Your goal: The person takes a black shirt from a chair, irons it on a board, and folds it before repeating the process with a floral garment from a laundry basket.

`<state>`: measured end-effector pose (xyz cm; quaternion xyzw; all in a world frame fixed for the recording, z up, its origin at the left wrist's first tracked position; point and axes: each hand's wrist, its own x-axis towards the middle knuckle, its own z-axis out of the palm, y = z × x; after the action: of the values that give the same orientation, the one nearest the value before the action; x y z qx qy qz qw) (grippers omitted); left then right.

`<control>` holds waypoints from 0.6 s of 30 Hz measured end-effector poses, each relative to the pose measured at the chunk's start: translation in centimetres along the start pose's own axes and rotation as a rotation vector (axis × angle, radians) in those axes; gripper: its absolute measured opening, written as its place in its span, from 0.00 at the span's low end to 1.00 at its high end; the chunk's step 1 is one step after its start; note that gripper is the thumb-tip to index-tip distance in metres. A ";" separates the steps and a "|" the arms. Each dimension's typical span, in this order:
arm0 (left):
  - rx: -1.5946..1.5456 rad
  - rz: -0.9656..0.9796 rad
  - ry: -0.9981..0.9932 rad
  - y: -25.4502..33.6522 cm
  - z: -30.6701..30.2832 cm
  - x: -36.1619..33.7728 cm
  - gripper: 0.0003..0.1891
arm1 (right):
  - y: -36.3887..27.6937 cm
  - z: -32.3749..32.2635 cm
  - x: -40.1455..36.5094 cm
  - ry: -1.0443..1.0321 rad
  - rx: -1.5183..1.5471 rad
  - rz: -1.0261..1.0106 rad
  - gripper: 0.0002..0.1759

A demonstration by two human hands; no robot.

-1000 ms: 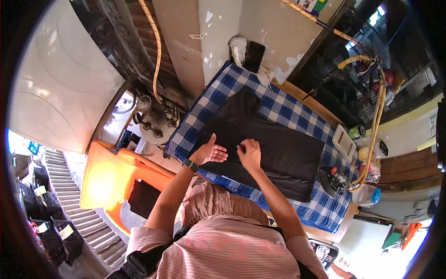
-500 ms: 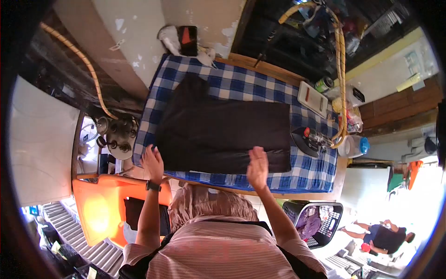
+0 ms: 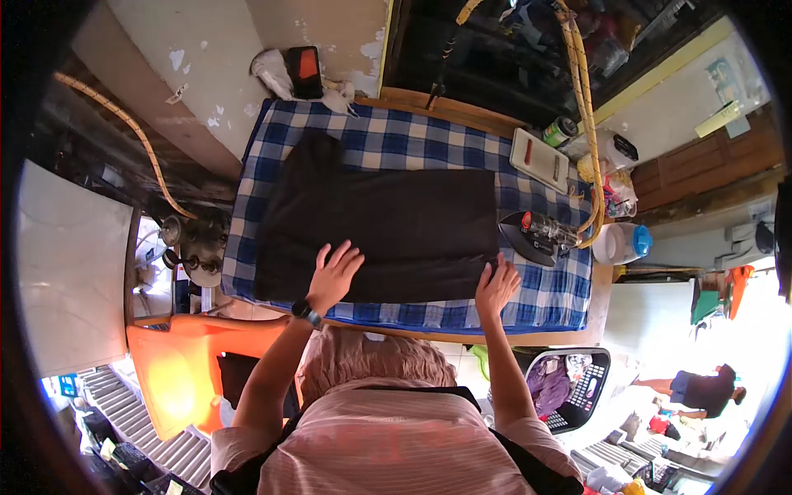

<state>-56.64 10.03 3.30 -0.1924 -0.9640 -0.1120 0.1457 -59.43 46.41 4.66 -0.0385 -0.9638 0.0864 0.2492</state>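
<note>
Head: L hand (image 3: 333, 275) on dk garment (image 3: 396, 214); purple cloth (image 3: 548, 386) in blk basket (image 3: 589, 396).

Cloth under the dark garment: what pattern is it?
Blue and white check on the cloth, clearest in the head view.

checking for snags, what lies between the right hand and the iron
Only a narrow bare stretch of checked cloth lies between the right hand and the iron, in the head view.
</note>
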 end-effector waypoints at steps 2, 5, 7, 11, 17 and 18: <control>-0.074 -0.097 0.011 1.0 -0.3 1.3 0.16 | 1.2 1.2 0.6 -0.025 -0.021 0.035 0.16; -0.209 -0.231 -0.063 0.5 -0.5 1.6 0.13 | 1.8 2.1 1.1 -0.064 -0.007 0.081 0.12; -0.216 -0.214 -0.053 0.1 0.2 1.0 0.11 | 1.8 2.4 1.0 0.000 -0.015 0.022 0.12; -0.052 -0.313 0.118 0.5 1.8 0.7 0.11 | 2.5 2.6 0.6 0.035 -0.085 0.115 0.13; 0.063 -0.239 0.110 5.5 2.5 1.1 0.08 | 6.3 -3.3 9.7 0.219 -0.063 -0.325 0.28; -0.083 -0.168 0.118 7.0 3.1 0.9 0.09 | 7.0 -5.3 13.0 0.006 -0.022 -0.357 0.30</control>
<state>-55.34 17.48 1.82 -0.1098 -0.9610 -0.1749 0.1842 -67.94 55.57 14.08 0.1301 -0.9555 0.0300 0.2632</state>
